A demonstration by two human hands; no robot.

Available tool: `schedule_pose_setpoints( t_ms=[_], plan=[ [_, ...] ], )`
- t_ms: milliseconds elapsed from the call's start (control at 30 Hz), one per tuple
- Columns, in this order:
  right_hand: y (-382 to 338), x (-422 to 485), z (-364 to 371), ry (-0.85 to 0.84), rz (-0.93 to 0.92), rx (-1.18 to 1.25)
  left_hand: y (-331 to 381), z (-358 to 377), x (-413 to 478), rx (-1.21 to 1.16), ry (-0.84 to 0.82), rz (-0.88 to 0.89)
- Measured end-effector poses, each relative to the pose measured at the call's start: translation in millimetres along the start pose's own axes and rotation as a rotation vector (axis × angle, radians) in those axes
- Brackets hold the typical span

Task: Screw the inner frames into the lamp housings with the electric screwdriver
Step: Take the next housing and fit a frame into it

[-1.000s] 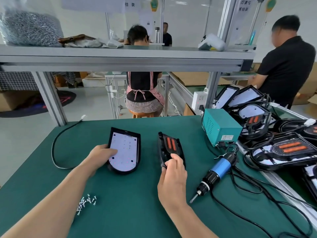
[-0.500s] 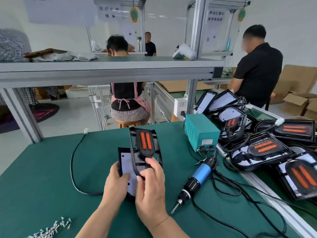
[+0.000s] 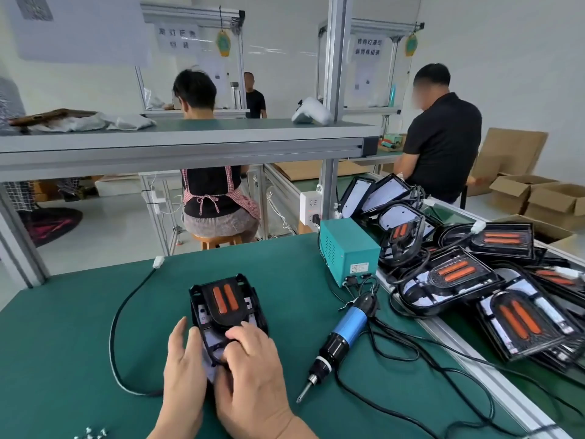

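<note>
1. Head view, change. Shows the inner frame [image 3: 225,304] now laid flat into the lamp housing [image 3: 209,345]. No longer apart on the bench [image 3: 63,343] as a second ago, nor tilted above the housing as half a second ago. Marks, as a judgement, the end of fitting and the approach of screwing.
2. Head view, hands. Shows the left hand [image 3: 182,375] with fingers nearly straight, resting against the housing's left edge and gripping nothing. Shows the right hand [image 3: 253,369] with fingers bent over the frame's near end, holding it down.
3. Head view, the task's thing. Places frame and housing together at mid-bench, partly under the hands. Presents a black openwork frame with a raised dark dome and two orange bars, over a white plate in a black shell. Black cable [image 3: 126,308] looping off to the left.
4. Head view, tools. Locates the electric screwdriver [image 3: 343,332] lying untouched just right of the hands, and loose screws [image 3: 91,434] at the near left. Further lamps [image 3: 449,277] piled at right.
</note>
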State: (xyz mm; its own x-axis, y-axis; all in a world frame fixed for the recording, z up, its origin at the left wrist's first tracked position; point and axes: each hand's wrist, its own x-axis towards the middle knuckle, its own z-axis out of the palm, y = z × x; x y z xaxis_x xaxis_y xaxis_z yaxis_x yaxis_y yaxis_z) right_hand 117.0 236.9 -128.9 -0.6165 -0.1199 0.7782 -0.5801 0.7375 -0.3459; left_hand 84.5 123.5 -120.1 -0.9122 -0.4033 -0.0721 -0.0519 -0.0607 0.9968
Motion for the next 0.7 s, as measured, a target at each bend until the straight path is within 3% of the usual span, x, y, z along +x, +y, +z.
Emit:
schedule_pose_setpoints(
  t_ms=[167,300,700],
  plan=[
    [-8,-5,-4,-0.037,0.018,-0.086,2,1,4,-0.074,0.0,-0.084],
    [-9,-7,-7,-0.08,0.047,0.021,2,0,3,-0.07,-0.006,-0.121],
    [-11,-7,1,-0.098,0.094,0.015,1,2,2,0.069,0.005,0.001]
  ],
)
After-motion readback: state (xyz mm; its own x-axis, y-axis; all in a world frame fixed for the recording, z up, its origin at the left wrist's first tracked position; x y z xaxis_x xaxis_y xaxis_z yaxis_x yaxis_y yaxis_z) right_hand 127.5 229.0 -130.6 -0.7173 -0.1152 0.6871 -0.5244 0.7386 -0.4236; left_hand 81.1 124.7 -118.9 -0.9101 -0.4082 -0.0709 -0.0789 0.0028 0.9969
